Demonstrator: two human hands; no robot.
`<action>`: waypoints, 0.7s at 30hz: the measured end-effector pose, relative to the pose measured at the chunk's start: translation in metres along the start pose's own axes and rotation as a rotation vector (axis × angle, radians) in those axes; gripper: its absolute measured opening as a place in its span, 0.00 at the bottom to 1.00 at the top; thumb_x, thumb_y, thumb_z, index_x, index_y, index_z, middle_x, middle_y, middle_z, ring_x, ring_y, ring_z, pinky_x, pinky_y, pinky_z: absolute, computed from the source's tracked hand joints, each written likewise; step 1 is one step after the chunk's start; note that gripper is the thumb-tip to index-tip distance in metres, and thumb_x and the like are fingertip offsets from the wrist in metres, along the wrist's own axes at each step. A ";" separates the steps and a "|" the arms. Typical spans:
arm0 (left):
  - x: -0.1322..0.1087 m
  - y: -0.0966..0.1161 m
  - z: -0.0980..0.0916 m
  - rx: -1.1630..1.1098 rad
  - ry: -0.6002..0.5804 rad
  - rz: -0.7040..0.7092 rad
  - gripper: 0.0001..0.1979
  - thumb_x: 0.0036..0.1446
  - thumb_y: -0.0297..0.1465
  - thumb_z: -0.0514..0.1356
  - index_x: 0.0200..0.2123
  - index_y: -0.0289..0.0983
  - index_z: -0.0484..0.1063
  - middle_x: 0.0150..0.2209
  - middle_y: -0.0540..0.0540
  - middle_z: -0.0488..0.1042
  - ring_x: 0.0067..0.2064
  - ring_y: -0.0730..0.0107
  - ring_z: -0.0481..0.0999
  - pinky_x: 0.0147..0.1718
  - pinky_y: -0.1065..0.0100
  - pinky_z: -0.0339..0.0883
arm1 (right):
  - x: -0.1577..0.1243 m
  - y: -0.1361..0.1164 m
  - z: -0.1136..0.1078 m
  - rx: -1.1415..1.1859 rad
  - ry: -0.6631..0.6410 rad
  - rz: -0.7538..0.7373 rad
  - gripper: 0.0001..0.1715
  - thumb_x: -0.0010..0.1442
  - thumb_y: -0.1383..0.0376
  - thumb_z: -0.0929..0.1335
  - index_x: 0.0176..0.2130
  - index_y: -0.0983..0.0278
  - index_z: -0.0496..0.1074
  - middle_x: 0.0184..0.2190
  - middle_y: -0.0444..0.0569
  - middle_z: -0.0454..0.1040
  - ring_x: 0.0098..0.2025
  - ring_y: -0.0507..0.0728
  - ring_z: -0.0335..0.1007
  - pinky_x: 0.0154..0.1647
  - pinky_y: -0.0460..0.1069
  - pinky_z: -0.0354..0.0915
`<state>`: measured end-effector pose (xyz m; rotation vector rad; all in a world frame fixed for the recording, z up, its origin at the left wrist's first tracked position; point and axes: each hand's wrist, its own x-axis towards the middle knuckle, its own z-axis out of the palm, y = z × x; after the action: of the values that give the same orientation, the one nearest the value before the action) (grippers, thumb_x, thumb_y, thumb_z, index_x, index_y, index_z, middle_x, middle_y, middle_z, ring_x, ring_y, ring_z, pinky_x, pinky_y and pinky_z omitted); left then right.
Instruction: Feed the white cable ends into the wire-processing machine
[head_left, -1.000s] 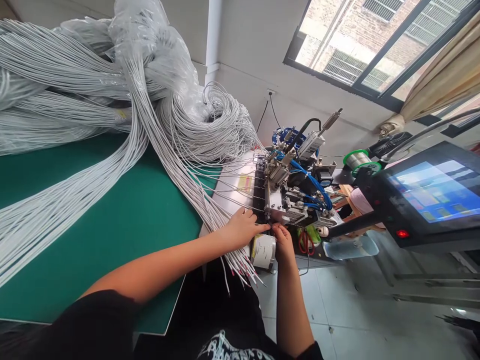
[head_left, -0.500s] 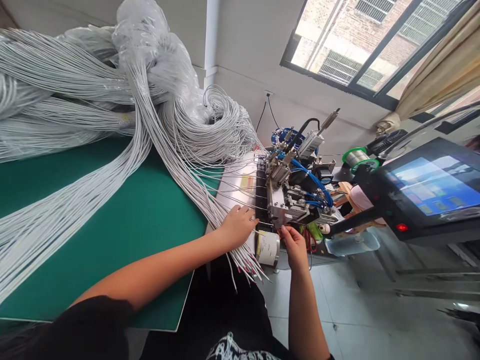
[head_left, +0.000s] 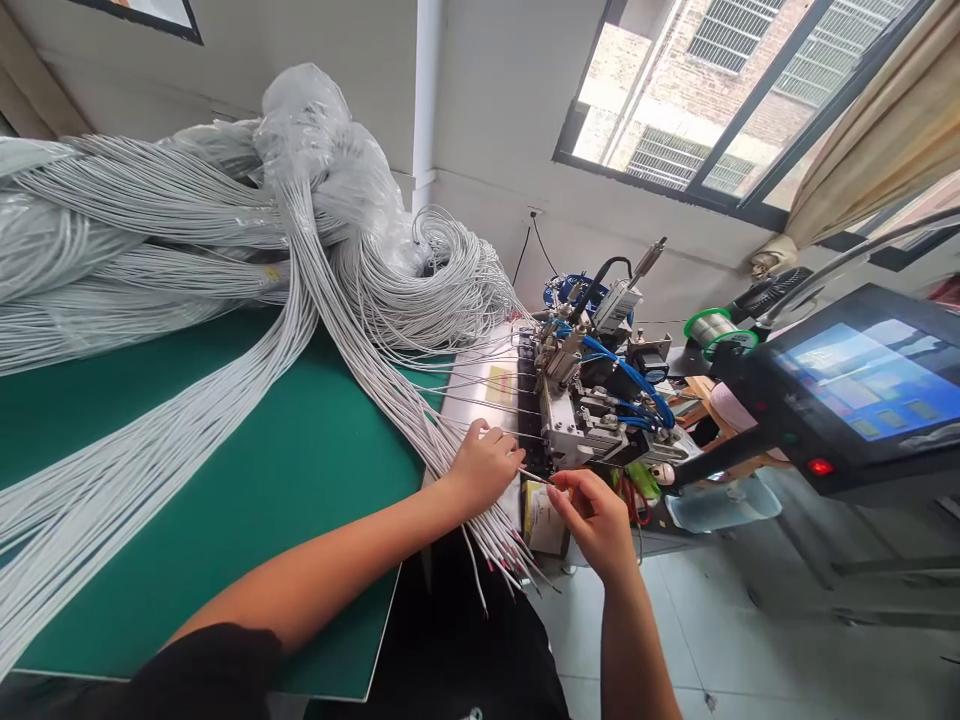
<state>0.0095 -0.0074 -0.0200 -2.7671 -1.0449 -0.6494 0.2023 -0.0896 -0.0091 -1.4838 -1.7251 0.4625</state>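
A white cable (head_left: 534, 475) runs between my two hands in front of the machine. My left hand (head_left: 486, 465) is closed on it, resting over a thick bundle of white cables (head_left: 390, 385). The thumb and fingers of my right hand (head_left: 596, 515) pinch the cable's thin dark end. Below my left hand the loose cable ends (head_left: 499, 550) fan out, several with reddish tips. Just beyond my hands stands the bench machine (head_left: 574, 420), with single cables laid side by side into its dark slotted edge.
Coils of white cable (head_left: 435, 285) and plastic-wrapped bundles lie across the green table (head_left: 315, 540). A lit screen (head_left: 877, 370) on an arm stands at right, near a green-rimmed spool (head_left: 720, 332). A labelled roll (head_left: 546, 520) sits beneath my right hand.
My right hand has moved slightly right and down, away from the machine's front, and now pinches the cable end. My left hand stays over the bundle. The camera view has tilted upward.
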 end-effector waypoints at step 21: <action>0.003 -0.006 0.015 -0.099 0.225 0.200 0.08 0.62 0.28 0.55 0.38 0.41 0.74 0.26 0.53 0.71 0.30 0.72 0.70 0.39 0.63 0.57 | 0.006 0.024 -0.006 0.061 0.205 0.206 0.20 0.63 0.49 0.61 0.37 0.63 0.66 0.27 0.46 0.67 0.27 0.53 0.59 0.29 0.47 0.58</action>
<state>0.0134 0.0025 -0.0327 -2.7488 -0.6996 -0.9766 0.2221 -0.0795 -0.0207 -1.6124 -1.3952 0.4484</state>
